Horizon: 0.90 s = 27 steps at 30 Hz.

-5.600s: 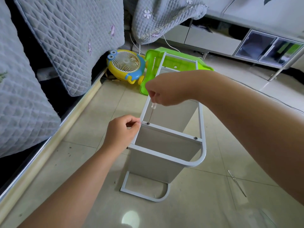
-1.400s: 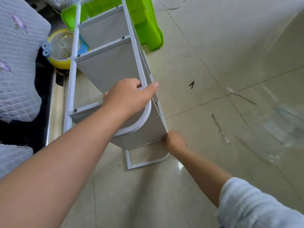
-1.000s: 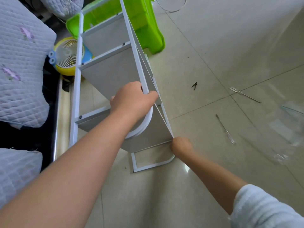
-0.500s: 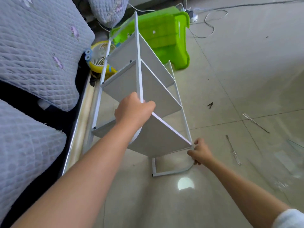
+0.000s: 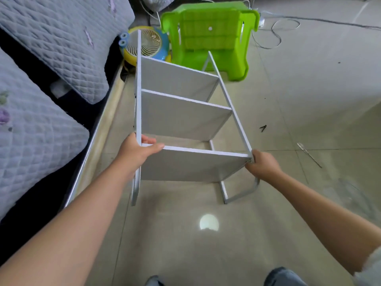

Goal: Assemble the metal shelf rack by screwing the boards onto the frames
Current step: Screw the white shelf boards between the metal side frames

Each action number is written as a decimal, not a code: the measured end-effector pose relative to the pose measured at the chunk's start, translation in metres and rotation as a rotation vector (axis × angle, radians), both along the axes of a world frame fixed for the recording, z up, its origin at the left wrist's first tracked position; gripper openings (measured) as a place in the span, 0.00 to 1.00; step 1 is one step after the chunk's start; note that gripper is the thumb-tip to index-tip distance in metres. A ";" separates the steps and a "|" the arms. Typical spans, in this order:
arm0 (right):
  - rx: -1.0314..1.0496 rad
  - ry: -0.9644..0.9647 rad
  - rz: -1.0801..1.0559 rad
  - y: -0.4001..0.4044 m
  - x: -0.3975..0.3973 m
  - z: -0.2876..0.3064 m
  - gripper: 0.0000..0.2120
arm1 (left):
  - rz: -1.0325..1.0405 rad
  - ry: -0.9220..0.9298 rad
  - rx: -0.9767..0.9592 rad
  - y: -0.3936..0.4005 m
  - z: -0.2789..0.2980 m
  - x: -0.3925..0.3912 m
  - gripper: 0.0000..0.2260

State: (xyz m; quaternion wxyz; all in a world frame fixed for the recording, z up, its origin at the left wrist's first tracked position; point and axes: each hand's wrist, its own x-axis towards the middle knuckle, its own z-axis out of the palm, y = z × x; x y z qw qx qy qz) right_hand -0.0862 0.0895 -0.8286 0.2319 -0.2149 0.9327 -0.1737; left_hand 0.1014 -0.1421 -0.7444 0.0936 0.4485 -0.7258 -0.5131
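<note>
The shelf rack (image 5: 185, 120) has matt grey boards (image 5: 181, 122) held in smooth white-painted metal frames (image 5: 139, 100). The floor (image 5: 309, 89) is glossy pale tile. Far off, the green stool (image 5: 210, 38) is shiny plastic; at left, grey quilted cloth cushions (image 5: 61, 38).

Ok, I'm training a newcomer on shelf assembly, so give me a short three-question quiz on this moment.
1. True or false: both hands hold the shelf rack.
2. How many boards sit between the two frames?
3. Which lies on the floor to the rack's right: A) a hammer, B) a screwdriver, C) a drill?

Key:
1. True: the left hand grips the left frame, the right hand the nearest board's right corner.
2. Three.
3. B.
</note>
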 end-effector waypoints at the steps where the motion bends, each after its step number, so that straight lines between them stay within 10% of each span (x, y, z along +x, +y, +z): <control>1: 0.020 0.020 0.016 -0.001 0.002 0.004 0.04 | 0.022 -0.010 0.042 0.001 -0.010 0.011 0.20; 9: 0.182 0.123 0.105 -0.011 0.011 0.013 0.06 | 0.192 -0.011 0.198 0.014 -0.083 0.048 0.20; 15: 0.095 0.046 0.125 -0.016 0.004 0.023 0.21 | 0.246 -0.221 -0.021 0.010 -0.087 0.040 0.16; 27: -0.326 -0.251 -0.222 -0.035 -0.002 0.003 0.17 | 0.134 -0.345 -0.362 0.006 -0.094 0.045 0.09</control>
